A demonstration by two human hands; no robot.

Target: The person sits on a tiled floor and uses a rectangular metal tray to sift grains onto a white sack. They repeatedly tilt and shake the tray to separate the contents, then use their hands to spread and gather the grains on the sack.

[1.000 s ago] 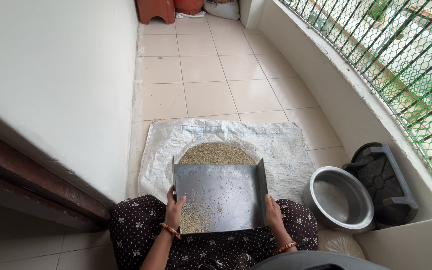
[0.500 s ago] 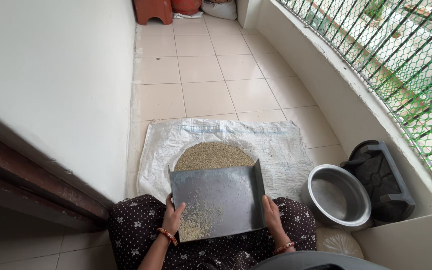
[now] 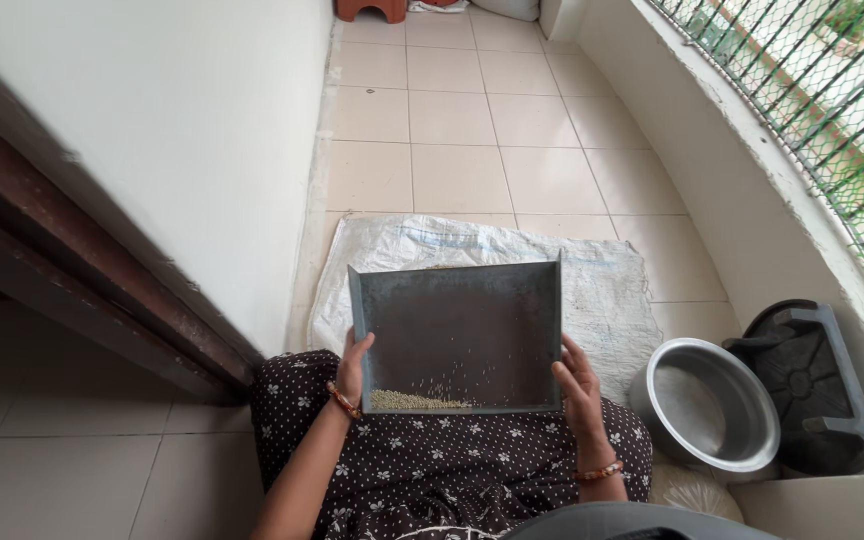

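I hold a grey metal winnowing tray [image 3: 462,325] over my lap, tilted up so its far edge is raised. My left hand [image 3: 354,362] grips its left side and my right hand [image 3: 580,378] grips its right side. A small band of pale grain [image 3: 414,401] lies along the tray's near edge. Under the tray a white woven sack [image 3: 607,290] is spread flat on the tiled floor; whatever lies on it behind the tray is hidden.
An empty steel bowl [image 3: 707,402] stands on the floor at my right, beside an overturned black plastic stool [image 3: 807,385]. A white wall and dark door frame [image 3: 92,290] close the left. A curved parapet with green mesh [image 3: 822,110] runs along the right.
The tray has been tipped up and raised toward me; the grain has slid to its near edge and the grain pile on the sack is now hidden behind it.
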